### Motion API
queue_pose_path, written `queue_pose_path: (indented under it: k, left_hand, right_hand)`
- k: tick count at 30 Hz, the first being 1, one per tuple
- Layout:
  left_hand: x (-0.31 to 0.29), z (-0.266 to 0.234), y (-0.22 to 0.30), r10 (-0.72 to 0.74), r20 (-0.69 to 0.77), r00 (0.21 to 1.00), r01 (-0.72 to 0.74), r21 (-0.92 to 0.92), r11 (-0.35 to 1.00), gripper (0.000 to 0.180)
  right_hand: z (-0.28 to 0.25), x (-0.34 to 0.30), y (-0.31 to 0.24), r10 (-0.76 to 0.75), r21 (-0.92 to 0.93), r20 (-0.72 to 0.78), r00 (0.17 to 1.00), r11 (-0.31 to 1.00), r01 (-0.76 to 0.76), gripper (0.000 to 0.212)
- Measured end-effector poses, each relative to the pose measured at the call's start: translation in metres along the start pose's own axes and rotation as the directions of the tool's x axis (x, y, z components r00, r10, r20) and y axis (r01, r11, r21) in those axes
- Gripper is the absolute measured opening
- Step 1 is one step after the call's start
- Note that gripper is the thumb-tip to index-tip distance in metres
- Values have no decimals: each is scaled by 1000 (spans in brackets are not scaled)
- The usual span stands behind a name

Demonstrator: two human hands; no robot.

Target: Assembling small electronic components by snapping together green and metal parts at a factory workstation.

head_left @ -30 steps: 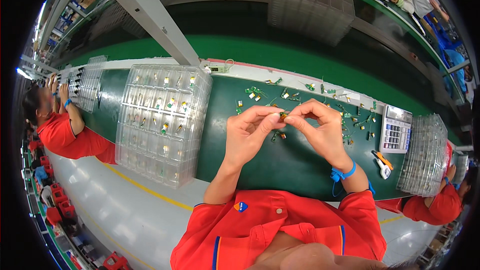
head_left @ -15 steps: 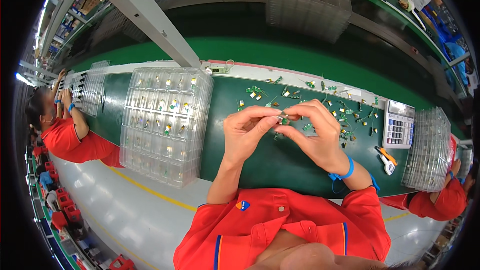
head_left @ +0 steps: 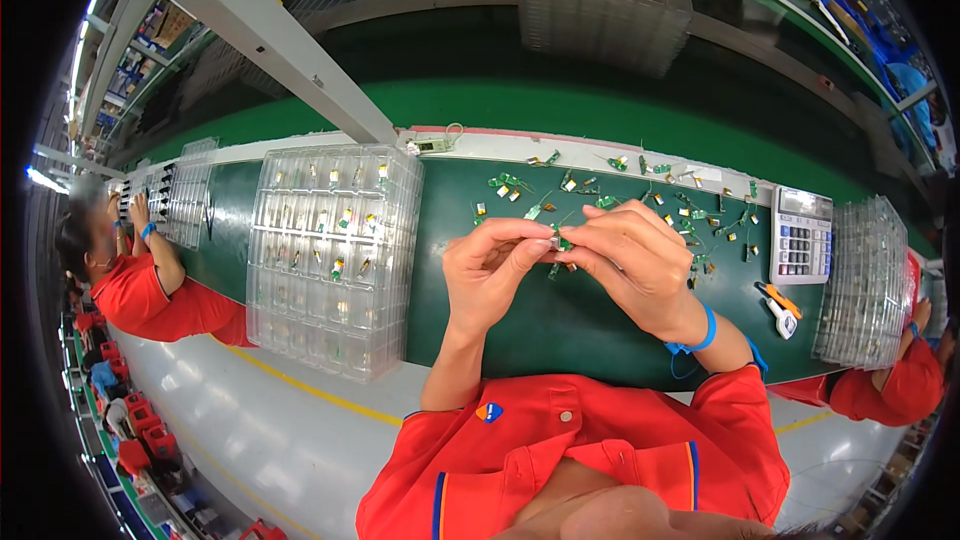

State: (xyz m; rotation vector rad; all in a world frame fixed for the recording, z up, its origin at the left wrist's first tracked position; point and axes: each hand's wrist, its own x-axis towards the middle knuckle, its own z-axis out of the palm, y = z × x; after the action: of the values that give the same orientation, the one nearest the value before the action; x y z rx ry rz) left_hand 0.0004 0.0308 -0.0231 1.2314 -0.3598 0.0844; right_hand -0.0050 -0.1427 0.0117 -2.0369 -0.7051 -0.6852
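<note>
Left hand (head_left: 487, 275): thumb and forefinger closed in a narrow pinch on a small circuit board (head_left: 561, 236). Right hand (head_left: 645, 265): likewise pinched, its fingertips at the same board, a blue wristband (head_left: 710, 330) below. Board: green with a pale part, held above the dark green bench (head_left: 600, 340), in front of the person's chest; the fingers cover much of it, so its exact form is hard to tell. Loose boards (head_left: 510, 182): many, green with pale and yellowish parts, some trailing thin wires, scattered beyond the hands and to their right, a few on the white ledge (head_left: 735, 183). Left tray stack (head_left: 385, 335): clear plastic, small parts in the pockets. Right tray stack (head_left: 862, 285): also clear. Between the boards and the right stack: one calculator (head_left: 801, 240), with an orange tool (head_left: 784, 300) and a white tool (head_left: 782, 321) just below it. At far left: a co-worker (head_left: 165, 290) in red.
</note>
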Motion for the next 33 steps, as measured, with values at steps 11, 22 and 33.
queue_pose_path:
  k: [11, 22, 33]
  left_hand:
    - [1, 0, 3, 26, 85, 996, -23, -37, 999, 9]
    - [-2, -5, 0, 30, 192, 981, -2, -140, 990, 12]
    - [-1, -3, 0, -39, 231, 972, 101, -265, 959, 10]
  right_hand:
    - [-14, 5, 0, -76, 12, 49, 996, 997, 75, 26]
    - [-21, 5, -1, -93, 131, 92, 991, 988, 80, 22]
    - [-23, 9, -1, -92, 160, 126, 988, 985, 71, 23]
